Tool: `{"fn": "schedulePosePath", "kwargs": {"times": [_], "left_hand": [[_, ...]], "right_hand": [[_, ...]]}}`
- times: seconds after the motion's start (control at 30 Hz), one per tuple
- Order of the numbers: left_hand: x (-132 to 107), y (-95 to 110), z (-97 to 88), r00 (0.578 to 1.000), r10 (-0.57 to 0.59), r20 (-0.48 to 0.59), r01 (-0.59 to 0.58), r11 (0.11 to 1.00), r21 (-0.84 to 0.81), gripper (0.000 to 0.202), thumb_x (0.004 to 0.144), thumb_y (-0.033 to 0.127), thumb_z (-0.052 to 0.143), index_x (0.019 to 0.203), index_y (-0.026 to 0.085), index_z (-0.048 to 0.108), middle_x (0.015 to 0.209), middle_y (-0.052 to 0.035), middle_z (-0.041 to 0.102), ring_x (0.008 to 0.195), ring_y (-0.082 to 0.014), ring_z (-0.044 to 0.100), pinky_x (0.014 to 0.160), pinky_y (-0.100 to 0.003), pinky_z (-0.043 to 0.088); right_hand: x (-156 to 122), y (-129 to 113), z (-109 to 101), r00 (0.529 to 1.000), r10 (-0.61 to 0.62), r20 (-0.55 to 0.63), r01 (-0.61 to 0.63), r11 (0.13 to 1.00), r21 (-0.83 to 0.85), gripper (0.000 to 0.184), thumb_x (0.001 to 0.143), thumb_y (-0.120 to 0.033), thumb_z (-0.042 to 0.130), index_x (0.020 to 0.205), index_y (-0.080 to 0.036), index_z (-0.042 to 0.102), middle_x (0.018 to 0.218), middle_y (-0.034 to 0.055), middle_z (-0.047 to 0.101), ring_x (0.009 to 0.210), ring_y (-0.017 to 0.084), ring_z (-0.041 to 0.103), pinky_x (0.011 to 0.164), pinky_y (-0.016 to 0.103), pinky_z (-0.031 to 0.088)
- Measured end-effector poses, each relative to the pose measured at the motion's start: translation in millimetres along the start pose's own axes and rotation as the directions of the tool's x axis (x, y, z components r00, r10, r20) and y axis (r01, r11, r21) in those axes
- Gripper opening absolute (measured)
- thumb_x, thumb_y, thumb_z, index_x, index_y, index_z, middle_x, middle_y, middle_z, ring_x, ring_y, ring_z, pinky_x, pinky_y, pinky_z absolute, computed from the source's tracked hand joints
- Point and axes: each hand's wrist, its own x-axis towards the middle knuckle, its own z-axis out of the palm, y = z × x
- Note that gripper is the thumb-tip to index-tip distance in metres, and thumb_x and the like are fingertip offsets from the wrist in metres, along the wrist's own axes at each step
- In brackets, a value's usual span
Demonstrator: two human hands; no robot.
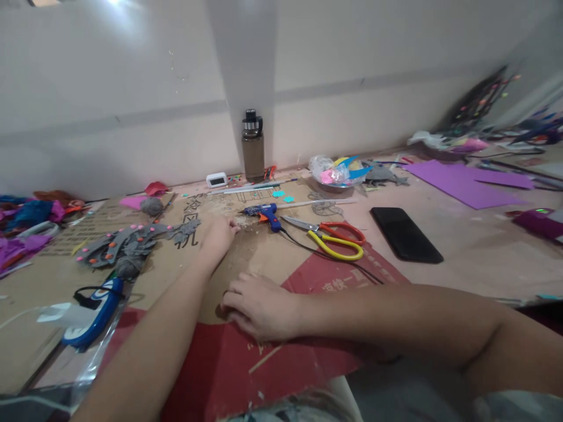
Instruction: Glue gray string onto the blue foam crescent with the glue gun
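Observation:
My left hand reaches forward over the cardboard sheet, its fingers closed together near the nozzle of a blue glue gun. Whatever is between those fingertips, if anything, is too small to make out. Palm down, my right hand rests on the cardboard closer to me, fingers loosely bent and slightly apart, nothing seen in them. The glue gun lies on its side with an orange trigger. Right of it are scissors with one red and one yellow handle, blades partly apart.
A grey felt piece with pink and orange dots lies left, above a blue power strip. A bottle stands by the wall, near a bowl of scraps. A black phone and purple sheets lie right.

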Motion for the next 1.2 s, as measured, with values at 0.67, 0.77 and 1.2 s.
{"fn": "schedulePosePath", "kwargs": {"times": [0.67,0.77,1.2], "left_hand": [[-1,-26,-11.0,0.991,-0.003,-0.133,-0.041,0.945,-0.325,0.009,0.076,0.021,0.056,0.077,0.015,0.063,0.072,-0.0041,0.065,0.066,-0.0151,0.058,0.065,-0.026,0.043],[1,-26,-5.7,0.989,0.084,-0.125,-0.116,0.952,-0.282,0.016,0.073,0.020,0.060,0.087,0.016,0.066,0.083,-0.0048,0.068,0.075,-0.0163,0.060,0.072,-0.028,0.045],[-5,7,-12.1,0.990,0.118,0.082,-0.130,0.977,0.172,0.023,0.084,0.025,0.049,0.083,0.015,0.069,0.087,-0.0125,0.069,0.077,-0.0208,0.061,0.068,-0.029,0.041]], "right_hand": [[5,4,-6,0.999,-0.038,0.023,0.035,0.993,0.111,0.014,0.085,-0.020,0.050,0.092,-0.016,0.061,0.092,0.0061,0.063,0.088,0.017,0.052,0.080,0.028,0.038],[5,5,-6,0.999,-0.030,0.027,0.027,0.993,0.118,0.015,0.086,-0.022,0.050,0.093,-0.016,0.062,0.092,0.0063,0.063,0.087,0.017,0.052,0.079,0.029,0.039],[5,8,-5,0.999,-0.039,0.027,0.037,0.995,0.091,0.019,0.089,-0.026,0.048,0.099,-0.018,0.062,0.093,0.0058,0.063,0.085,0.017,0.053,0.078,0.030,0.039]]}}
